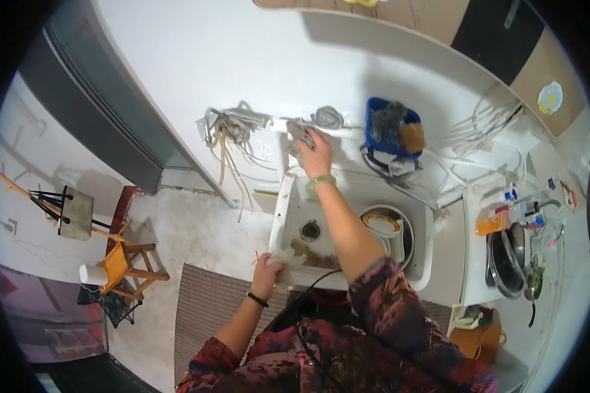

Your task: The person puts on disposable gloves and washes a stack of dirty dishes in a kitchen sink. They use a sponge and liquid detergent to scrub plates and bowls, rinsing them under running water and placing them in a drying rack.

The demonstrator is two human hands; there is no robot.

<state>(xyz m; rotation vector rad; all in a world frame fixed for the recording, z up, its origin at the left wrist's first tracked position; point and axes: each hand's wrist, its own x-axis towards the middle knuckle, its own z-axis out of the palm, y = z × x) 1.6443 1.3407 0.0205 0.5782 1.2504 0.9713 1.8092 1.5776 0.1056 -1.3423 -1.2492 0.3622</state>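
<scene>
My right hand [317, 153], with a green bangle at its wrist, grips a grey cloth [299, 135] against the ledge by the wall, beyond the sink's far left corner. My left hand [266, 276], wearing a dark beaded bracelet, holds a pale, crumpled, translucent plastic bag [286, 260] at the near left corner of the white sink [277, 227]. In the basin lie a metal bowl [409, 238] with a white, yellow-patterned dish [381, 223] in it, and a round drain [311, 230]. Brown dirt marks the basin floor.
A blue basket [370, 123] with scrubbers and a sponge hangs on the wall. Hoses [222, 152] hang left of the ledge. At right, a counter [473, 275] bears bottles and a dark pan [502, 265]. A wooden chair [115, 265] stands at left beside a striped mat [201, 319].
</scene>
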